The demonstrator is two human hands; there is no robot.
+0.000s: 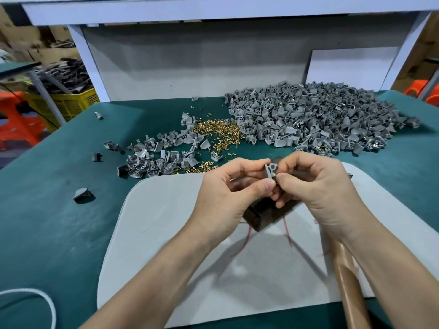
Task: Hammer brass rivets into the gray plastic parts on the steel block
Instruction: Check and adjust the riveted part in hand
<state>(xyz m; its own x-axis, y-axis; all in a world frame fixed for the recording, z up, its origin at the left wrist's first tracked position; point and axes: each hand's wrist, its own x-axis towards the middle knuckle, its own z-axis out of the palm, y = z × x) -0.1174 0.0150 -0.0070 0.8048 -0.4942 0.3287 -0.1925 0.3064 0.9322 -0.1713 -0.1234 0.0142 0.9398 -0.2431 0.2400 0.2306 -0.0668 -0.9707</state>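
Two hands of mine meet just above the steel block (261,216), which sits on the pale mat (166,233) in the middle of the green table (47,210); my left hand (228,186) pinches one grey plastic part (269,169) between thumb and curled fingers, held upright. My right hand (316,186) pinches a brass rivet (274,174) against the part's lower edge, thumb and forefinger closed tight on it. At one o'clock lies the big heap of grey parts (320,119); at eleven o'clock the loose rivets (218,131), touching that heap; at ten o'clock a smaller scatter of parts (154,160). A wooden handle (349,281) lies at five o'clock, under my right forearm; its head is hidden.
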